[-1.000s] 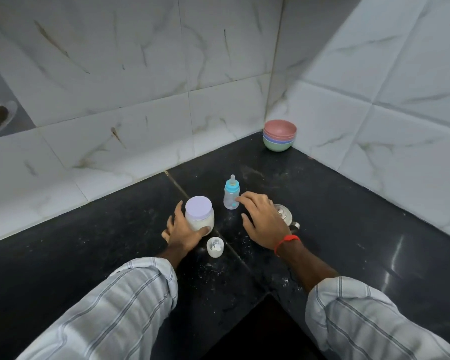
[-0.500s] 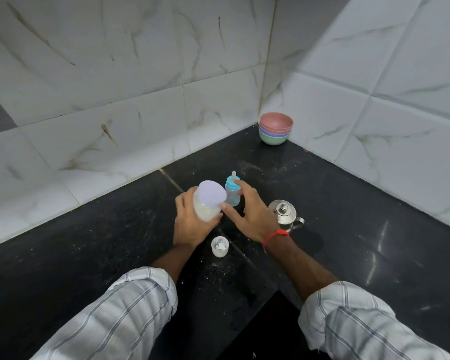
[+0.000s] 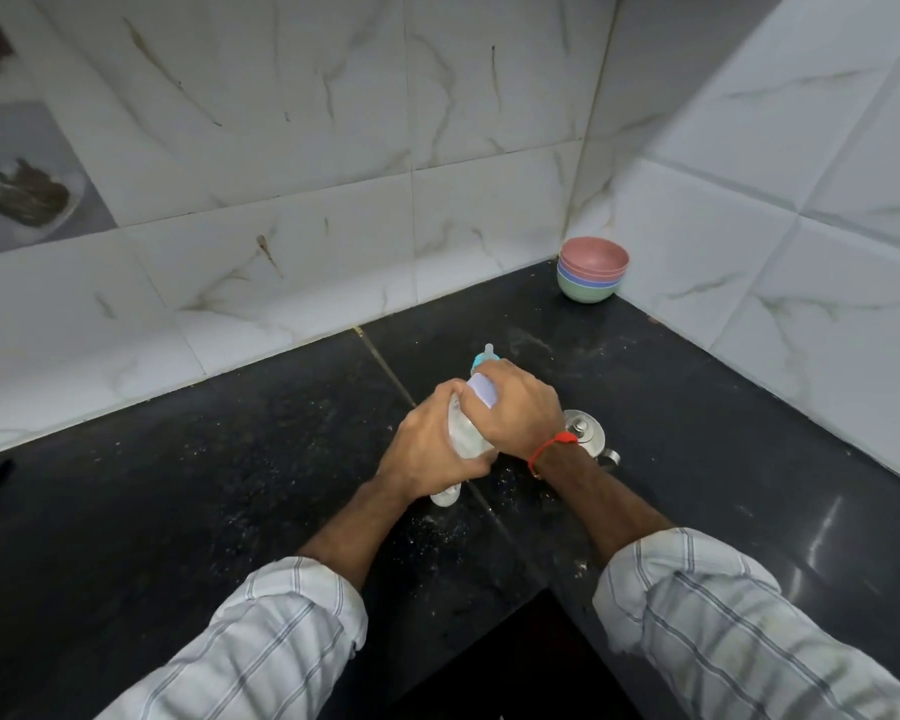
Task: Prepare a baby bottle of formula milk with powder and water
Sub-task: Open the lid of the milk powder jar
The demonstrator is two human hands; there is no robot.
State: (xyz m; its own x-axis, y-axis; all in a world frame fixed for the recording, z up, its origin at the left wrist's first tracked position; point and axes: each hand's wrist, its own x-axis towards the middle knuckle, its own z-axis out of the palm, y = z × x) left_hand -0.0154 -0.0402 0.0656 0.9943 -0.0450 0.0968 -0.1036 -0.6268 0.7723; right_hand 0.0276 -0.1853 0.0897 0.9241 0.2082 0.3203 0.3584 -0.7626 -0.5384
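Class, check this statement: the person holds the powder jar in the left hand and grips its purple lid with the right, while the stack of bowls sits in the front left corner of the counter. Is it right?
Not quite. The stack of bowls sits in the far right corner, against the tiled walls, as the head view shows. The rest holds: the left hand holds the powder jar and the right hand grips its purple lid.

The translucent plastic powder jar with the flat lilac lid (image 3: 471,426) is tilted, gripped round its body by the left hand (image 3: 427,449), the right hand (image 3: 515,407) over its lid. Just beyond the right hand's knuckles, the small clear baby bottle with teal collar and teat (image 3: 486,357) stands upright. A small white scoop cup (image 3: 445,496) sits under the left wrist.
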